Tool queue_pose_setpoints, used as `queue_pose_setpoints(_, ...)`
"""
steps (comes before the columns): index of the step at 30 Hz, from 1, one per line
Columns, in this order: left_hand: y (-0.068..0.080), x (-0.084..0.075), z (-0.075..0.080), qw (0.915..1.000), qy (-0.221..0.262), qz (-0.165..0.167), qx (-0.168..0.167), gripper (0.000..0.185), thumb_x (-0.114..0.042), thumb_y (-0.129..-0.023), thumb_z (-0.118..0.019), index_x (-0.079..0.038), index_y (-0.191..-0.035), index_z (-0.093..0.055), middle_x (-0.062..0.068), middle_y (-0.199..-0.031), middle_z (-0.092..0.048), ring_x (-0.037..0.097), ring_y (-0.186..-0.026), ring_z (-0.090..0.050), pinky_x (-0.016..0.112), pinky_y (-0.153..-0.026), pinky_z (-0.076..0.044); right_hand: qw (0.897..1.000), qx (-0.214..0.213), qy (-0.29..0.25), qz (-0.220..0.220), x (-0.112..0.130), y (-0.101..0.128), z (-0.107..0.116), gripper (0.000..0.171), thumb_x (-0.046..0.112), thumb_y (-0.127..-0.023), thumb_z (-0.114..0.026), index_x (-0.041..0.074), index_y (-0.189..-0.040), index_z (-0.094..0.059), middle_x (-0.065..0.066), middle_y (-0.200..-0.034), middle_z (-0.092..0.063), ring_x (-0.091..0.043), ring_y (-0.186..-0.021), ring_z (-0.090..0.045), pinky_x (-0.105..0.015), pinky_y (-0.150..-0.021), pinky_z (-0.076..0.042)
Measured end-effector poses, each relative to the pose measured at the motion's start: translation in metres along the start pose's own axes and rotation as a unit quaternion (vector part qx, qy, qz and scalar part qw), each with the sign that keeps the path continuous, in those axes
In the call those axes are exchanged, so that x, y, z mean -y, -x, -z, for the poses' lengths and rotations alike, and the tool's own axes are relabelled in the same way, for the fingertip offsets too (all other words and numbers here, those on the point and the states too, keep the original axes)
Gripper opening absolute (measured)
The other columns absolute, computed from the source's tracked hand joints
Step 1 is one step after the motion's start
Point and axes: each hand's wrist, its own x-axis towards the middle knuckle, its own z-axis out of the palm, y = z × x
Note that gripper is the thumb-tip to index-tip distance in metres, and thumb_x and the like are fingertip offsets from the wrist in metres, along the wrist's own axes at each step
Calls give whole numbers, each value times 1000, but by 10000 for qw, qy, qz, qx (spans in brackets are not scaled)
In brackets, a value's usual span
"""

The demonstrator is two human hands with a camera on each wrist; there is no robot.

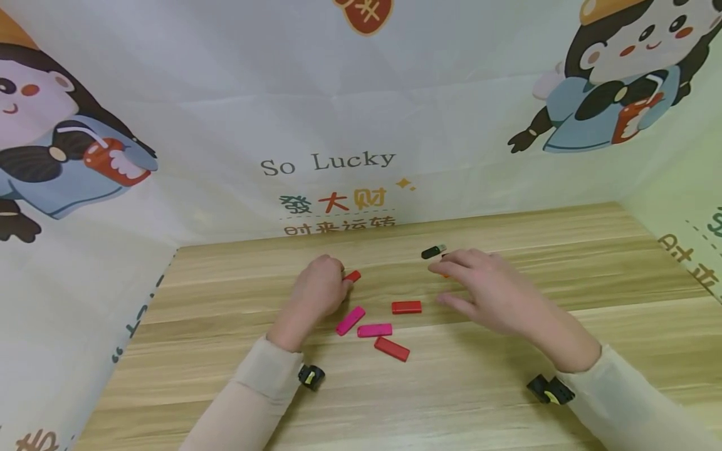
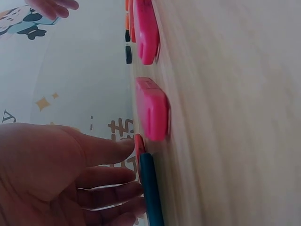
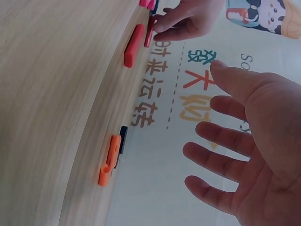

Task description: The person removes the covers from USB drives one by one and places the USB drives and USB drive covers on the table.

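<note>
The left hand [image 1: 318, 285] lies on the wooden table [image 1: 564, 326], fingers curled loosely round a small red block [image 1: 353, 275] whose free end points right and slightly away, toward the back wall. In the left wrist view a teal block [image 2: 151, 188] lies flat just beside the fingertips [image 2: 127, 147], with the red one beyond it. Near that hand I count 2 pink blocks [image 1: 350, 320] [image 1: 375, 330] and 2 more red blocks [image 1: 407, 307] [image 1: 392, 349], all lying flat with long axes at different angles. The right hand [image 1: 491, 291] hovers palm down with fingers spread and relaxed, gripping nothing, above an orange block [image 3: 109, 161] that touches a black block [image 3: 122, 140]. Another black block [image 1: 433, 252] lies just beyond its fingertips. 2 pale sleeves reach in from the near edge.
</note>
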Motion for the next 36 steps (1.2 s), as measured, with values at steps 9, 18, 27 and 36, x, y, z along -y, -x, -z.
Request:
queue_pose_setpoints(9,-6,-1,-4,9998,-153,28,117,29,-22,-101,-74,-4,-80,-65,11,-88,-60,26,-81,-58,42,-82,-56,9999,-21,-147,-4,4,2,-2,48,33,-98,-79,9,-138,-69,-11,-133,-68,-34,-125,-64,-64,-103,-49)
queue_pose_setpoints(18,-8,-1,-4,9997,-101,161,127,23,-16,-101,-72,-2,-83,-67,11,-88,-62,26,-80,-58,40,-81,-56,9999,29,-114,43,4,3,-4,47,33,-98,-79,10,-138,-69,-12,-133,-68,-34,-124,-64,-62,-104,-49)
queue_pose_setpoints(27,-8,-1,-5,9999,79,60,75,14,-11,-100,-74,1,-99,-69,12,-92,-66,26,-85,-64,42,-84,-59,9999,111,-124,19,5,3,-5,46,34,-99,-78,10,-137,-69,-13,-133,-68,-34,-124,-64,-62,-105,-49)
queue_pose_setpoints(36,-8,-3,-6,9998,150,99,112,12,-9,-100,-73,2,-105,-72,12,-97,-69,25,-84,-61,39,-83,-58,9999,92,-121,59,5,3,-5,44,32,-98,-79,10,-136,-70,-12,-132,-68,-33,-124,-63,-62,-105,-49)
